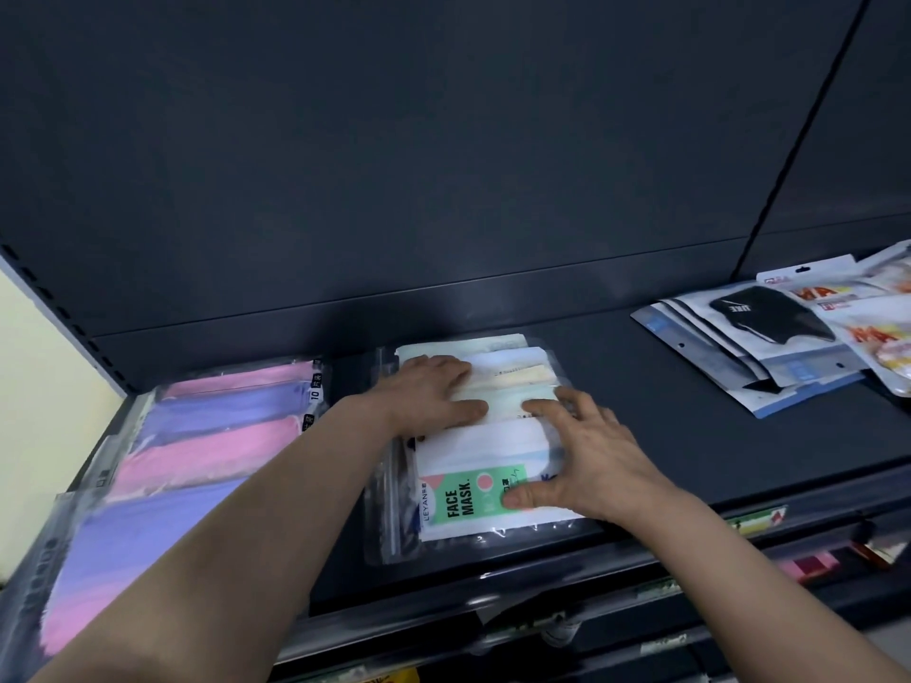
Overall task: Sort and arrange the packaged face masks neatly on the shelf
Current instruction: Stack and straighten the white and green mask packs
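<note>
Left hand (434, 394) and right hand (586, 456), fingers (540, 407) nearly straight and gripping nothing, press flat on the green-labelled mask stack (485, 446), apparently to square its edges.

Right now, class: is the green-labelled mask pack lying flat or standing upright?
Flat: the mask pack lies label-up on the shelf.

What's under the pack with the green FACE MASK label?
More clear mask packs, fanned out toward the rear, with zip edges showing at the left. The left hand and right hand rest on the pile, so the count and the bottom pack are hidden.
</note>
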A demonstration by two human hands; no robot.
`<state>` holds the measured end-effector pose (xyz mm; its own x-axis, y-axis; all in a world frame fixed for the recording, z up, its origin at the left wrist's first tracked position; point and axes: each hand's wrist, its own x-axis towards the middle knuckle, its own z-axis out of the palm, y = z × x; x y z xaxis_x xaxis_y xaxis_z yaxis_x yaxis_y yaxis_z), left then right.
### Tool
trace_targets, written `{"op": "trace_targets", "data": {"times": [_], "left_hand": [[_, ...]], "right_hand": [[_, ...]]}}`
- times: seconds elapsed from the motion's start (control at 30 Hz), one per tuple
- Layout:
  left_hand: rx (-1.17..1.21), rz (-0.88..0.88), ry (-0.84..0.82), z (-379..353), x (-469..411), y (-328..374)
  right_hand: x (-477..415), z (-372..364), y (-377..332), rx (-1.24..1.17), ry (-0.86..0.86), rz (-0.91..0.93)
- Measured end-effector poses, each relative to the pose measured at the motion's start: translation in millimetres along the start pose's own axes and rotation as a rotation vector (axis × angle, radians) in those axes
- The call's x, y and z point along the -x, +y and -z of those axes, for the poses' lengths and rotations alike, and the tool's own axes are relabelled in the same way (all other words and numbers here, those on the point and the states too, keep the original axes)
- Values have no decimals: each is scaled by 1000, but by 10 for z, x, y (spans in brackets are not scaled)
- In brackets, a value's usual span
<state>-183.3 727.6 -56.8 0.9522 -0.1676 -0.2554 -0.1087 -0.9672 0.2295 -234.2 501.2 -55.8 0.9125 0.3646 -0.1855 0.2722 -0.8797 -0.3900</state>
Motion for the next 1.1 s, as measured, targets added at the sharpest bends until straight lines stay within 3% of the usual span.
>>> {"op": "trace_targets", "data": {"times": [0.37, 1.1], "left_hand": [[0, 132, 63, -175, -28, 234], [2, 34, 36, 6, 16, 414]], "right_hand": [[-174, 190, 124, -74, -69, -36], [-57, 105, 124, 28, -59, 21]]}}
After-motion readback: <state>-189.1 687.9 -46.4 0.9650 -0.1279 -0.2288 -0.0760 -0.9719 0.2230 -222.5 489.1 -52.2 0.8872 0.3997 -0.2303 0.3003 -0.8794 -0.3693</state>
